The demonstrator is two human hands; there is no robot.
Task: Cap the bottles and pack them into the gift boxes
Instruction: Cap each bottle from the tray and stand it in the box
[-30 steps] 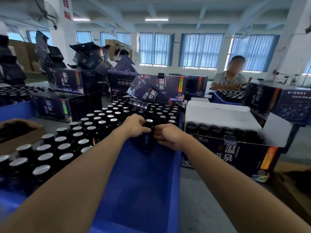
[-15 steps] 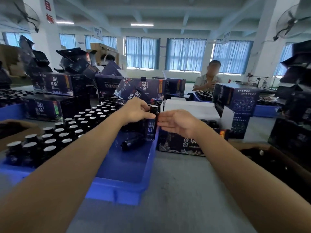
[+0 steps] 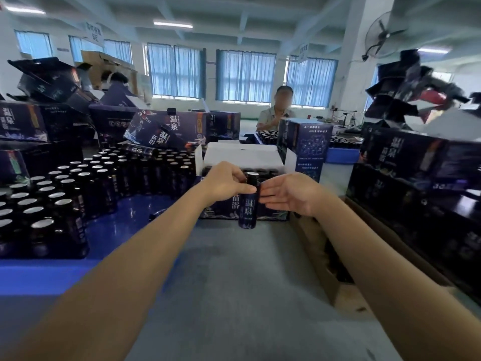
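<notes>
My left hand [image 3: 226, 181] grips a dark blue labelled bottle [image 3: 248, 208] by its neck, just under the black cap, and holds it upright above the grey table. My right hand [image 3: 291, 194] is beside the bottle with straight fingers touching its right side. Right behind the bottle stands an open gift box [image 3: 244, 158] with white flaps, with the black caps of bottles showing inside. To the left, a blue tray [image 3: 125, 227] holds several upright dark bottles with silver tops [image 3: 62, 201].
Dark printed gift boxes [image 3: 179, 128] are stacked at the back left and at the right [image 3: 416, 162]. An open brown carton [image 3: 328, 256] lies right of my right arm. A person [image 3: 276, 110] sits across the table. Grey tabletop [image 3: 234, 282] stretches between my arms.
My left hand has carried the bottle out of the blue tray and to the right, in front of the open gift box. My right hand has come up against the bottle's side.
</notes>
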